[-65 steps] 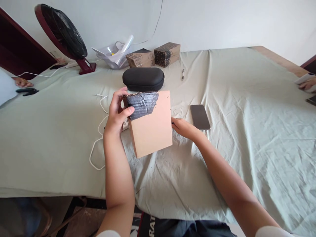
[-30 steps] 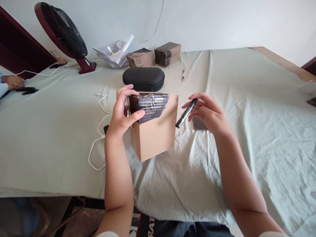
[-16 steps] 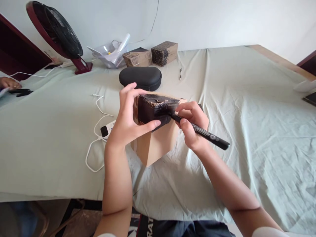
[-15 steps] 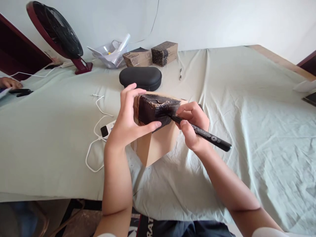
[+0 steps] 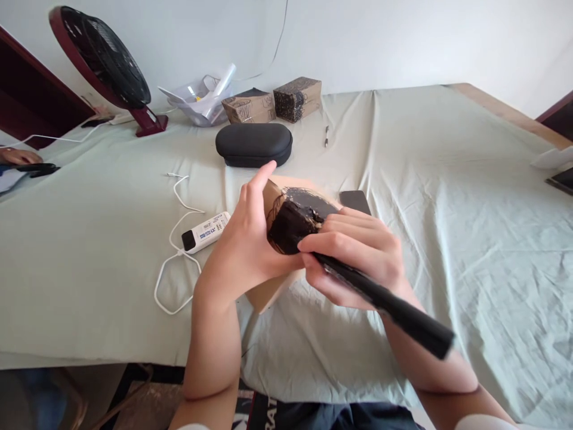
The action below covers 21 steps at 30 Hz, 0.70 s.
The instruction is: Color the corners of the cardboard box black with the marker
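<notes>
A cardboard box (image 5: 290, 227) with a corner inked black is gripped by my left hand (image 5: 250, 239), thumb along its near side and fingers over the far left edge. My right hand (image 5: 362, 254) is closed around a black marker pen (image 5: 389, 304), and its fingers rest against the box's right side. The marker slants from the box down to the right; its tip is hidden by my fingers. Under the box shows a plain tan cardboard surface (image 5: 268, 294), partly covered by my hands.
Behind the box lies a black oval case (image 5: 253, 144). A white device (image 5: 206, 233) with a cable is at left, a dark flat phone-like thing (image 5: 355, 202) at right. Two cardboard boxes (image 5: 298, 100), a clear basket (image 5: 201, 110), a fan (image 5: 102, 60) and a pen (image 5: 326, 136) stand farther back. Another person's hand (image 5: 20, 157) is far left.
The box has turned and tilted in my left hand. My right hand has rolled over and shifted nearer me with the marker, uncovering the dark flat thing and more of the white device.
</notes>
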Motion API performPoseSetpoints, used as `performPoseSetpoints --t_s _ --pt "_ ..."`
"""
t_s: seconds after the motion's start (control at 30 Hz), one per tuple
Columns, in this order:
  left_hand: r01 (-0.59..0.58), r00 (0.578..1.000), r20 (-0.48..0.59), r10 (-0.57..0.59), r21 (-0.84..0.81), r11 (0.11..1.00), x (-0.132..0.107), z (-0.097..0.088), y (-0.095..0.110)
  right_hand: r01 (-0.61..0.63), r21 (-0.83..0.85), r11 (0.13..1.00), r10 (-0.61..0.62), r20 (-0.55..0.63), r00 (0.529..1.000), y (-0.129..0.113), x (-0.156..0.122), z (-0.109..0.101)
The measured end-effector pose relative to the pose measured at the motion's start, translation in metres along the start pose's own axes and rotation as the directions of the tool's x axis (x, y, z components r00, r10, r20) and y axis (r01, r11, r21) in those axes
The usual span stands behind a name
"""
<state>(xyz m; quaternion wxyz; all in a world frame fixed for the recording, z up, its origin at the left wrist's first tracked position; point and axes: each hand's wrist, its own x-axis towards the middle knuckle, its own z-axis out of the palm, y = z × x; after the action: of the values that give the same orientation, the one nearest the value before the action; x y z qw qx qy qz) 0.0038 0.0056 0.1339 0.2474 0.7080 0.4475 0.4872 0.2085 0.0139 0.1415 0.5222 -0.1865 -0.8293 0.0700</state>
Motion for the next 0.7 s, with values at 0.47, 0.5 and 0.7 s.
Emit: performPoseSetpoints --t_s 0.47,0.5,0.7 --pt "-0.070 0.958 0.286 -0.017 0.289 0.955 0.000 -0.026 0.012 -0.296 0.266 0.917 0.342 -0.145 0.929 0.009 -0.001 -0.003" --pt "-0.056 0.957 0.288 -0.027 0.278 0.959 -0.001 -0.028 0.011 -0.333 0.270 0.903 0.375 -0.120 0.919 0.009 -0.001 -0.004" --pt "0.041 0.953 0.284 -0.101 0.211 0.977 -0.003 -0.047 0.004 -0.440 0.334 0.834 0.494 -0.094 0.865 0.015 0.001 -0.005"
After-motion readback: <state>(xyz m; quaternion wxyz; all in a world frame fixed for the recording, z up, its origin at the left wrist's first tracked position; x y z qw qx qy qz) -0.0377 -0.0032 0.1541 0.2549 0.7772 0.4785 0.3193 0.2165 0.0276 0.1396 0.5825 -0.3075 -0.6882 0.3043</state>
